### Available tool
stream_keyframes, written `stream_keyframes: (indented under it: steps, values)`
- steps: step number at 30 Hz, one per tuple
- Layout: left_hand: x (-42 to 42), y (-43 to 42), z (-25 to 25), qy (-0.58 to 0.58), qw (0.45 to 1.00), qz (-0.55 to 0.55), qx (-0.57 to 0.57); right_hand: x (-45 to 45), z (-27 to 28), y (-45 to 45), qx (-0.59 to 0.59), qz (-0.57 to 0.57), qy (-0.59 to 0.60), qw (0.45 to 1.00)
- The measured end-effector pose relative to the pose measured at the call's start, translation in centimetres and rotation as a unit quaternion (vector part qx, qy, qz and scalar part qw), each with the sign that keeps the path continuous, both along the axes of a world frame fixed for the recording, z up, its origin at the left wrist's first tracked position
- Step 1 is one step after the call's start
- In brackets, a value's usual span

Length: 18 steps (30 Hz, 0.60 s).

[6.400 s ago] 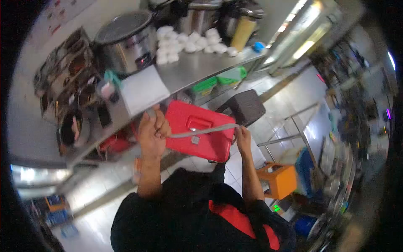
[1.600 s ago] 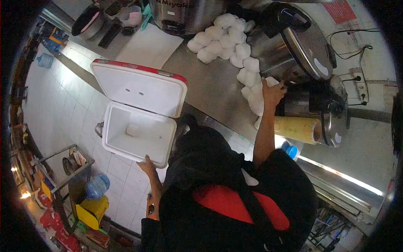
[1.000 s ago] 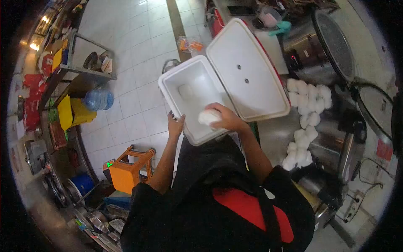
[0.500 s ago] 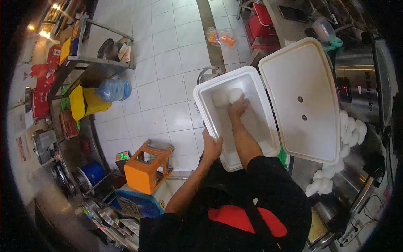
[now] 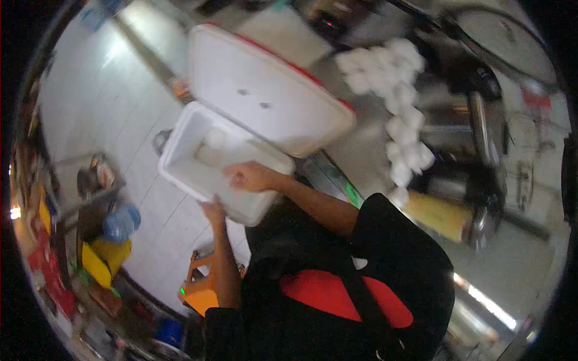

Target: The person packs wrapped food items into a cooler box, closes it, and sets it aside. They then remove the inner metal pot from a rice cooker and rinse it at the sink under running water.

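A white cooler box (image 5: 247,212) stands in front of me with its lid (image 5: 265,90) swung back. Inside, at the far end, lie pale rounded pieces (image 5: 214,139), whose kind I cannot make out. My left hand (image 5: 214,212) grips the near left rim of the box. Over the near part of the opening is my right hand (image 5: 256,176), its fingers loosely curled and somewhat apart, with nothing visible in them. Motion blur softens its outline.
White rounded pieces (image 5: 385,78) are heaped in a long row on the steel counter to the right. On the left are an orange stool (image 5: 201,292), a blue-tinted water bottle (image 5: 122,222) and a yellow container (image 5: 102,259). Tiled floor (image 5: 120,120) extends beyond the box.
My right hand has drawn back from the pale pieces at the far end towards the near side. The view has turned right, bringing the counter's white pieces further in.
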<state>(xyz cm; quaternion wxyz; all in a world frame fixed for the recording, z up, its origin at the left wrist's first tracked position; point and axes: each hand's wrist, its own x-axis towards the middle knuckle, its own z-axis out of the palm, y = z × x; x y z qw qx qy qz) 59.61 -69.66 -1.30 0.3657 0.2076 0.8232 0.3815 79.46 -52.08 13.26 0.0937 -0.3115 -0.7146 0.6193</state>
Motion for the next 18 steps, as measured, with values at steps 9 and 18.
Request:
stream_keyframes:
  steps: [9,18]
  values:
    - [1.1,2.0,4.3,-0.026,0.996,-0.017,0.084,37.0,8.9,-2.5,0.241,-0.535,-0.488,0.647]
    - [-0.3,1.5,2.5,-0.056,0.994,0.011,-0.097,47.9,-1.9,-2.0,0.317,-0.554,-0.387,0.666]
